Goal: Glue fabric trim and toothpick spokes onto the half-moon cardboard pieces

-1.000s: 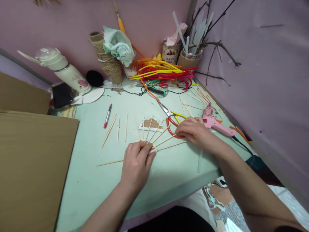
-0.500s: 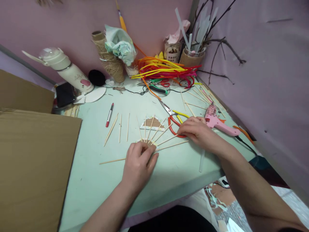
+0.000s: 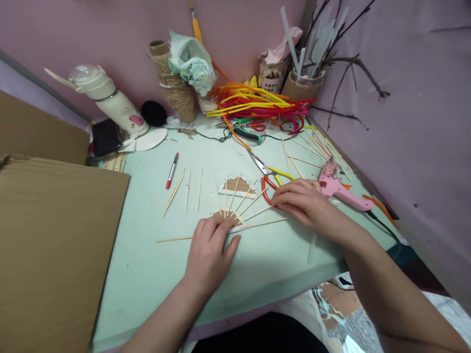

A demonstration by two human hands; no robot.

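L fingers (image 3: 220, 229) half curled, bunched over a half-round cardboard piece (image 3: 236, 223); thumb stands a little apart, nr the piece's straight side. They seem to press down rather than pinch, prob. so the card doesn't slide or lift. The piece lies mid-counter (image 3: 147, 289), partly under those fingers, arched rim toward the far edge, so the fan of thin sticks (image 3: 253, 213) coming off it has room to spread. One more stick (image 3: 172, 239) pokes out from under the L hand (image 3: 209, 250) toward the counter's L edge.

R fingers bent, close together, at the outer end of one fan stick; can't tell if they grip it or just touch. Looks like a steadying or angling hold, w/ the R hand (image 3: 303, 203) partly over the scissors' (image 3: 264, 169) red handle.

Further out: 2nd half-round piece (image 3: 239, 186) just beyond the fan, stick tips over it. Loose sticks (image 3: 188, 191) in a rough row toward the L edge, w/ a marker (image 3: 172, 170) alongside, prob. kept in easy reach. Pink glue gun (image 3: 335, 186) nr the R edge, clear of the fan, cord running off that side. Clear rod (image 3: 312, 249) by the near edge, partly under R hand/forearm.
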